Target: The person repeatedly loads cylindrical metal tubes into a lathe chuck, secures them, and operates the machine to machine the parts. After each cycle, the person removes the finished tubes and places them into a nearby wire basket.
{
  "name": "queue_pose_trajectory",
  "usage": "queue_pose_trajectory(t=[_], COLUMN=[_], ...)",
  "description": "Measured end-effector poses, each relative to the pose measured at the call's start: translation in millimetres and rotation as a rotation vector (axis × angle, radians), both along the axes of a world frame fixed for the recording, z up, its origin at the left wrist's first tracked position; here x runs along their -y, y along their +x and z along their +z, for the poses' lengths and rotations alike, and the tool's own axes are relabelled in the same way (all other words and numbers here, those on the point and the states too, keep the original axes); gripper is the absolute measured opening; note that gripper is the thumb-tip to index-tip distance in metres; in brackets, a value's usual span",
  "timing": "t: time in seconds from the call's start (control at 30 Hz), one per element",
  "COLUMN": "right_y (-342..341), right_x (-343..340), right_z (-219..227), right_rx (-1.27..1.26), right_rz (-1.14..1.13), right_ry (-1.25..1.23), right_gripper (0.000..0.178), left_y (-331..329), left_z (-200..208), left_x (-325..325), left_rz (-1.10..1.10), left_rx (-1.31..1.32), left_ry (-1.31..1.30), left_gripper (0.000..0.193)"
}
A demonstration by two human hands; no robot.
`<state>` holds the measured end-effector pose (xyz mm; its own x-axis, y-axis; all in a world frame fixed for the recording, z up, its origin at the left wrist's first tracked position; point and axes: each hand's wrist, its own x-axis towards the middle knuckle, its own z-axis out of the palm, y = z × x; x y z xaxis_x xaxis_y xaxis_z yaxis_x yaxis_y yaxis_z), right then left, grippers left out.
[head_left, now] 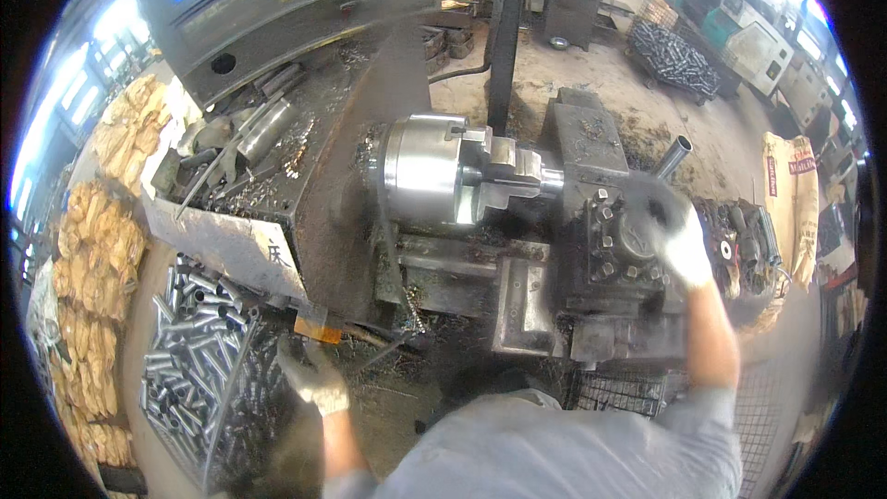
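My right hand point(679, 238), in a white glove with dark, soiled fingers, is over the lathe's square tool post point(605, 236). A metal tube point(674, 157) slants up just beyond its fingers. Motion smears those fingers, so whether they grip the tube is unclear. Lower left, my gloved left hand point(312, 377) has its fingers loosely apart and holds nothing visible. It hangs beside a bin of cut metal tubes point(194, 351), below a small orange block point(317, 328). In the middle, a shiny lathe chuck point(423, 166) faces the tool post, with stepped jaws point(508, 171) between them.
A control panel point(268, 0) with a blue screen rises at upper left. Tools and metal chips lie on the machine's tray point(226, 245). Tan sacks point(97, 240) line the left side. Behind stand a dark post point(504, 37) and a heap of metal parts point(674, 55).
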<state>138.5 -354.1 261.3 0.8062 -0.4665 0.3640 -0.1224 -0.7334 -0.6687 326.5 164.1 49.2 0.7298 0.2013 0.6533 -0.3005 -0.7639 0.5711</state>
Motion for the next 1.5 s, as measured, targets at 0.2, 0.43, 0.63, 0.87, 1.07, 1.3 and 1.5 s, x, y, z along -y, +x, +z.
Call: queue_pose_trajectory(t=[0.2,0.43,0.63,0.87,1.07,1.3,1.5], right_y=[-62.7,-77.5,-83.6,-34.7,-35.9,-122.8,-201.9], right_x=[-86.0,-102.5,-130.5,-242.1,-445.0,-716.8,-869.5], right_z=[-26.6,-92.7,-152.7,-213.5,-257.7,-283.3,-220.0], right_rx=[0.061,-0.193,-0.418,-0.577,-0.718,-0.717,-0.542], right_rz=[0.213,0.369,0.501,0.992,1.423,1.989,2.405], right_ry=[0.11,0.594,0.643,0.441,0.022,-0.37,-0.628], right_gripper=[0.04,0.036,0.039,0.036,0.034,0.043,0.039], left_y=[97.4,232.5,56.2,-281.5,-601.4,-813.1,-912.1], left_z=[209.8,301.5,143.0,-90.2,-65.2,-102.5,-151.9], left_x=[206.3,320.8,258.0,-55.2,-308.9,-266.5,-149.7], left_rz=[-0.472,-0.164,-0.74,-0.076,1.027,1.627,2.3], left_rx=[0.322,-0.332,0.022,-1.205,-0.972,-0.501,0.313], left_ry=[0.287,0.788,0.187,-0.035,-0.359,-0.889,-1.153], left_gripper=[0.048,0.1,0.044,0.041,0.034,0.038,0.041])
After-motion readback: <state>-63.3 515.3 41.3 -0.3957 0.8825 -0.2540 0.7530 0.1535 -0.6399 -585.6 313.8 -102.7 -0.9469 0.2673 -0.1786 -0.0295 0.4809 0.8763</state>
